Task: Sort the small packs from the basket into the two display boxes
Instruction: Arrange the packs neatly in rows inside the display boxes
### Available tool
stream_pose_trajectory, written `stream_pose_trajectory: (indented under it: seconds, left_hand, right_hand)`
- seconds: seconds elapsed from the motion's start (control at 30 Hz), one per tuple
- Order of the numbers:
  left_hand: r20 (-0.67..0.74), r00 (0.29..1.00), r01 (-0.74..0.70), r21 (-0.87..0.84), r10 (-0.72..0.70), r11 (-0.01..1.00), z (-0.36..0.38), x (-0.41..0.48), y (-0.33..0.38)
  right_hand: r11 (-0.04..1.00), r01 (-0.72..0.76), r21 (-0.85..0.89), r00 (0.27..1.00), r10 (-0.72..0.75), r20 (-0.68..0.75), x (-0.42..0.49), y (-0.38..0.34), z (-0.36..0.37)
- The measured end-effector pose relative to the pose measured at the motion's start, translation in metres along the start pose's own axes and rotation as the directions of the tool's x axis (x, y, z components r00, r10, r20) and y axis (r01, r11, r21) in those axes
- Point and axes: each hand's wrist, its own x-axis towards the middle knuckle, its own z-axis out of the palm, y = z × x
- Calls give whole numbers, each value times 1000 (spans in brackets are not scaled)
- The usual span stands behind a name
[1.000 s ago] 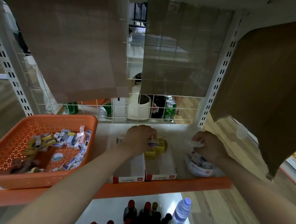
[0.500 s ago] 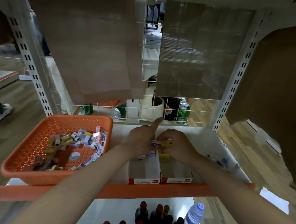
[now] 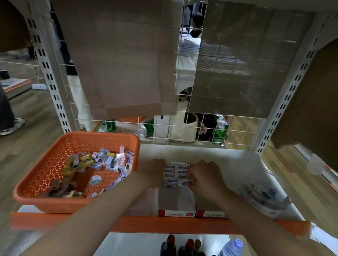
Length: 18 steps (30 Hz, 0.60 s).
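An orange basket [image 3: 40,189] on the left of the shelf holds several small yellow, white-blue and pink packs [image 3: 107,160]. Two white display boxes with red fronts stand side by side at mid shelf. The left box [image 3: 176,210] has rows of white-blue packs [image 3: 173,172] at its back. My right arm covers most of the right box [image 3: 211,214]. My left hand [image 3: 153,172] rests with its fingertips against the left edge of those rows. My right hand [image 3: 205,179] pinches a white-blue pack [image 3: 185,182] at the rows' right side.
A clear plastic tub [image 3: 265,199] with packs sits at the shelf's right end. Green cans [image 3: 220,131] stand behind the wire grid. The orange shelf lip [image 3: 144,223] runs in front. Below are dark bottles [image 3: 172,252] and a water bottle [image 3: 230,255]. A person's legs [image 3: 5,108] stand far left.
My right hand left the clear tub and came over to the boxes. Both hands held yellow packs together, and now they lie at the white-blue rows in the left box.
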Motion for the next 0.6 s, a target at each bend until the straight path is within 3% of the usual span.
stream_pose_trajectory:
  seconds: [0.27,0.43,0.6]
  left_hand:
    - [167,984,76,-78,-63,994,3,1,-2]
    - [194,980,84,-193,-46,978,1,-2,-3]
    - [200,979,77,-184,-39,980,2,-3,-2]
  right_hand:
    - [983,18,-184,996,-2,86,-8,-21,-13]
    - [982,69,-175,994,-54,92,-12,-28,-21]
    - [986,91,-140,995,-83,62,-17,-28,-24]
